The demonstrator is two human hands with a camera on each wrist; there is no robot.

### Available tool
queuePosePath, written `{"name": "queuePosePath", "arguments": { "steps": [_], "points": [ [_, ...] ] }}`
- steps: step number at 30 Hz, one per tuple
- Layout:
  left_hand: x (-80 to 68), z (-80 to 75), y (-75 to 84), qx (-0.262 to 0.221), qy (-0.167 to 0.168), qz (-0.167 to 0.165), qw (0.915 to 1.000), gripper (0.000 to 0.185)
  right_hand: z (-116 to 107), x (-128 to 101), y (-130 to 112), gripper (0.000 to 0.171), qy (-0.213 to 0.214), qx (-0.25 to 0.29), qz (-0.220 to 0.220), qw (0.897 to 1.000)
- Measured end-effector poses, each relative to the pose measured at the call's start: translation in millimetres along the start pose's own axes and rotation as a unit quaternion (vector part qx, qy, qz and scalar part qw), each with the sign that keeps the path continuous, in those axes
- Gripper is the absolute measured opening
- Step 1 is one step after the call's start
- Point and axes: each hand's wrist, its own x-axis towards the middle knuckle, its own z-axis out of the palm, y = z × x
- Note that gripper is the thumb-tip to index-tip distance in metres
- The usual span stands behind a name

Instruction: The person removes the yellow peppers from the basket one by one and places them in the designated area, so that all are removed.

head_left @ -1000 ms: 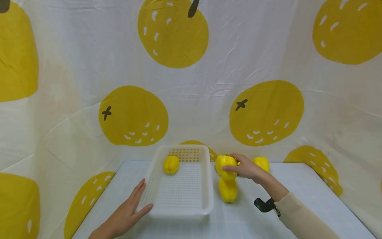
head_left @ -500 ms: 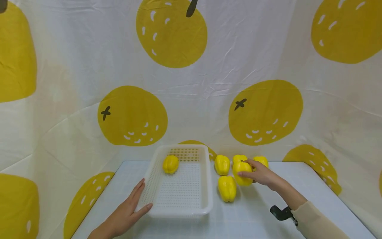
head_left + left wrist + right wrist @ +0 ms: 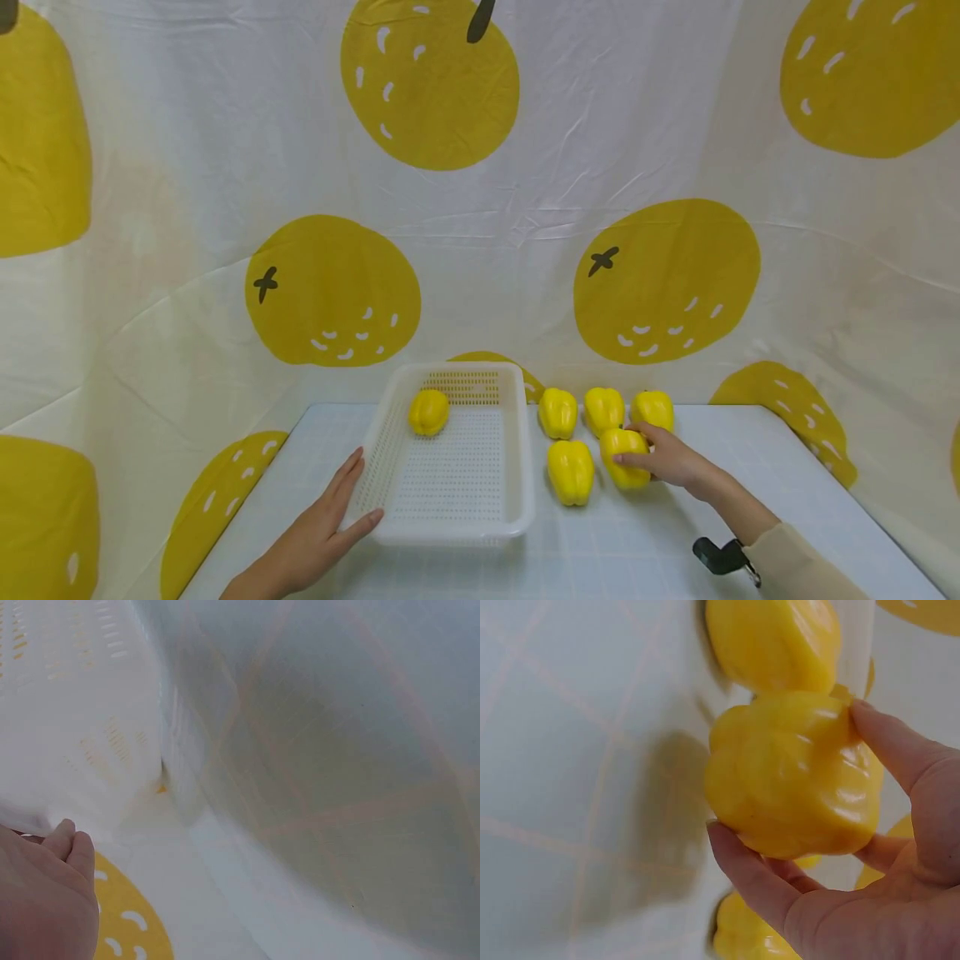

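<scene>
My right hand [image 3: 663, 457] grips a yellow bell pepper [image 3: 622, 458] [image 3: 795, 772] right of another pepper [image 3: 571, 472] on the pale table; fingers and thumb curl round it in the right wrist view. Behind them three more peppers [image 3: 558, 412] [image 3: 603, 408] [image 3: 652, 409] stand in a row. A white perforated basket [image 3: 517, 467] holds one pepper [image 3: 429, 412] at its far left corner. My left hand [image 3: 330, 521] lies flat against the basket's near left edge, fingers straight.
A white cloth with big yellow fruit prints [image 3: 667, 279] hangs behind and around the table. The table's right part [image 3: 787, 492] lies past my right hand. A black wrist mount [image 3: 720, 556] sits on my right forearm.
My right hand has carried its pepper from beside the basket rightward and down to the spot right of the front pepper. Left hand and basket have stayed still.
</scene>
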Motion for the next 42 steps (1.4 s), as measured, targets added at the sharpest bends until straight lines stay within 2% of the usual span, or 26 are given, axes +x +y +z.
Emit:
{"name": "queuePosePath", "arguments": {
  "steps": [6, 16, 27, 32, 42],
  "points": [
    [0.6, 0.8, 0.0, -0.001, -0.001, -0.006, 1.0000, 0.102, 7.0, 1.1, 8.6, 0.081, 0.002, 0.011, 0.008, 1.000],
    [1.9, 3.2, -1.4, -0.006, -0.001, -0.009, 0.9999, 0.102, 14.2, 3.8, 16.4, 0.092, 0.008, -0.010, 0.030, 0.999],
    [2.8, 3.8, -1.2, -0.009, -0.004, -0.016, 0.9998, 0.102, 14.2, 8.1, 27.8, 0.102, -0.032, -0.027, 0.027, 0.999],
    [2.9, 3.5, -1.6, -0.014, -0.006, -0.016, 0.9997, 0.103, 10.2, 0.9, 23.0, 0.107, -0.039, -0.034, 0.031, 0.998],
    [3.6, 1.2, -0.9, -0.019, -0.011, -0.021, 0.9995, 0.105, -8.9, -19.5, 13.0, 0.101, -0.026, -0.063, 0.025, 0.997]
  ]
}}
